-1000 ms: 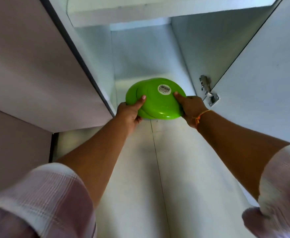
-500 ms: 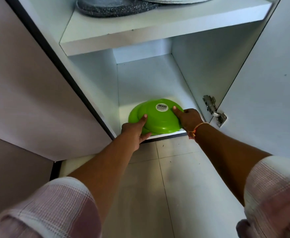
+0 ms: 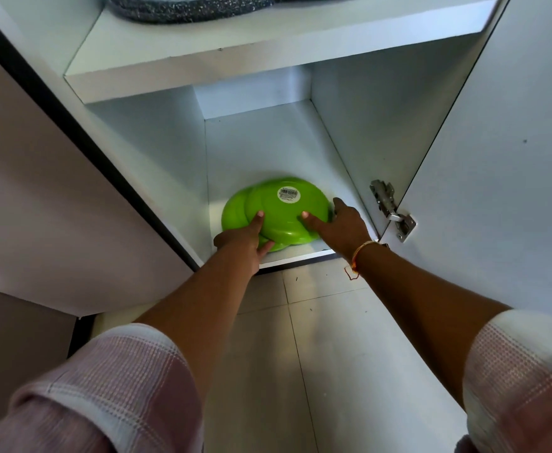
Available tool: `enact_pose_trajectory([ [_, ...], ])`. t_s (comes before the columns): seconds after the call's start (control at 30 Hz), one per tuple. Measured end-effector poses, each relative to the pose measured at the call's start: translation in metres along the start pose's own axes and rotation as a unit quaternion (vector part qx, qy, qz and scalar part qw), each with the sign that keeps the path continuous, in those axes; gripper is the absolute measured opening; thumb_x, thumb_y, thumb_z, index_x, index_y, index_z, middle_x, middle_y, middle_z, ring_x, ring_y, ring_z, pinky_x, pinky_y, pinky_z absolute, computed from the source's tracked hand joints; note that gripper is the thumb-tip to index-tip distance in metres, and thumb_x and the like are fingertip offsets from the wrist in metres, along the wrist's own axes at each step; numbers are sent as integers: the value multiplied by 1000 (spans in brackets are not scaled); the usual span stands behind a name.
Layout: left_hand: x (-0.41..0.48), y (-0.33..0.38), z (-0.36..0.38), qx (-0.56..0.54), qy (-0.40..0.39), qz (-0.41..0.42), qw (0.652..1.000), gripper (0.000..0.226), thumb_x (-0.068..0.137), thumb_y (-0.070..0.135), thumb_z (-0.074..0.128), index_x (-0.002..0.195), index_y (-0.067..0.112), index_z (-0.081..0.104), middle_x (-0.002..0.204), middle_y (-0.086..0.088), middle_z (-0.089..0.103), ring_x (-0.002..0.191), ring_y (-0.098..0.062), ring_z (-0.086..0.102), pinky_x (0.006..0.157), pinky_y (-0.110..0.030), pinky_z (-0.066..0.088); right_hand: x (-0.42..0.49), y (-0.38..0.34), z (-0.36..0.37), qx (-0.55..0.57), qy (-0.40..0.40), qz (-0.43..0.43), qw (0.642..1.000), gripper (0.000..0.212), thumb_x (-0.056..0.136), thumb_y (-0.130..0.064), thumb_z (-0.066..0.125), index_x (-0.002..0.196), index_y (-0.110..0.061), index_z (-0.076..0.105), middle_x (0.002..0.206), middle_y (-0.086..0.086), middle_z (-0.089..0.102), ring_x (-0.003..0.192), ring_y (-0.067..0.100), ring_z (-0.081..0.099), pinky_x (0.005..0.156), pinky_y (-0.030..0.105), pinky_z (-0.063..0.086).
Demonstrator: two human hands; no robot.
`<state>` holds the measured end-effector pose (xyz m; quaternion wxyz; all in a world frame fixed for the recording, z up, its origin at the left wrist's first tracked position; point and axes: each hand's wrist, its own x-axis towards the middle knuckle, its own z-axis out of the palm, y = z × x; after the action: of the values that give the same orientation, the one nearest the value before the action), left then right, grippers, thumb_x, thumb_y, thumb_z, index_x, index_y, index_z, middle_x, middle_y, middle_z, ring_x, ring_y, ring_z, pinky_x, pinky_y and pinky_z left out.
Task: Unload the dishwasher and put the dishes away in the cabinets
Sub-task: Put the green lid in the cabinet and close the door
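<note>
A small stack of bright green plates (image 3: 281,214), upside down with a barcode sticker on top, sits at the front of the white cabinet's bottom shelf (image 3: 261,148). My left hand (image 3: 245,240) grips the stack's near left edge, thumb on top. My right hand (image 3: 343,225) holds the right edge, thumb pressed on the top plate. Whether the stack rests fully on the shelf I cannot tell.
The cabinet door (image 3: 503,158) stands open at the right, with a metal hinge (image 3: 390,209) close to my right wrist. An upper shelf (image 3: 235,57) carries a dark speckled pan (image 3: 176,9). A closed door (image 3: 56,178) flanks the left. Pale floor tiles (image 3: 333,338) lie below.
Both hands have carried the green plates down and forward onto the bottom shelf, and my view has tilted down, bringing the upper shelf and pan into sight.
</note>
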<state>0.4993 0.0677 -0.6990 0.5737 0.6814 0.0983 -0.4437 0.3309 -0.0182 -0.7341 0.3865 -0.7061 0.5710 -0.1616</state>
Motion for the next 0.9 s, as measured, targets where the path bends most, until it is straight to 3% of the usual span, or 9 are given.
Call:
enact_pose_trajectory([
  [0.07, 2, 2, 5, 16, 8, 8, 1000, 91, 62, 36, 88, 135, 16, 37, 142, -15, 42, 93, -35, 59, 42, -32, 55, -8, -4, -6, -39, -21, -37, 998, 110, 58, -91, 55, 141, -19, 40, 132, 14, 53, 122, 34, 51, 102, 49, 45],
  [0.13, 6, 2, 8, 52, 10, 23, 998, 93, 61, 43, 87, 135, 16, 38, 139, -12, 42, 107, -36, 55, 43, -34, 55, -14, -3, -6, -85, -36, -79, 993, 104, 69, -73, 69, 149, -17, 33, 141, 15, 47, 131, 33, 44, 110, 47, 37],
  [0.2, 12, 3, 9, 113, 16, 41, 993, 95, 57, 55, 86, 133, 15, 43, 133, -9, 47, 109, -35, 56, 44, -36, 56, -16, 0, -3, -127, -30, -107, 986, 103, 72, -62, 74, 152, -16, 27, 144, 15, 44, 133, 32, 42, 114, 42, 30],
  [0.37, 15, 9, 7, 153, -19, 56, 986, 77, 69, 52, 81, 127, 13, 50, 120, -12, 52, 102, -31, 58, 48, -33, 56, -15, -2, -1, -254, -43, -130, 957, 107, 76, -56, 74, 155, -15, 15, 143, 14, 47, 125, 33, 49, 107, 39, 29],
  [0.57, 24, 21, 11, 114, -38, 52, 991, 65, 75, 41, 80, 123, 11, 50, 123, -13, 50, 96, -28, 58, 44, -25, 56, -12, -4, 3, -287, -48, -107, 951, 111, 76, -58, 73, 153, -7, 11, 139, 14, 48, 120, 38, 50, 102, 40, 34],
  [0.77, 35, 29, 17, 74, -70, 66, 993, 66, 78, 30, 80, 132, 7, 49, 130, -14, 50, 112, -26, 55, 68, -29, 59, -8, -6, 5, -293, -59, -90, 950, 109, 76, -58, 73, 152, -9, 13, 138, 13, 46, 121, 41, 47, 99, 41, 37],
  [0.9, 43, 29, 22, 77, -71, 76, 992, 61, 81, 21, 78, 131, 2, 49, 124, -14, 51, 98, -20, 56, 83, -30, 57, -9, -10, 2, -284, -71, -71, 954, 106, 77, -55, 74, 151, -7, 16, 138, 13, 46, 126, 42, 42, 101, 42, 38],
])
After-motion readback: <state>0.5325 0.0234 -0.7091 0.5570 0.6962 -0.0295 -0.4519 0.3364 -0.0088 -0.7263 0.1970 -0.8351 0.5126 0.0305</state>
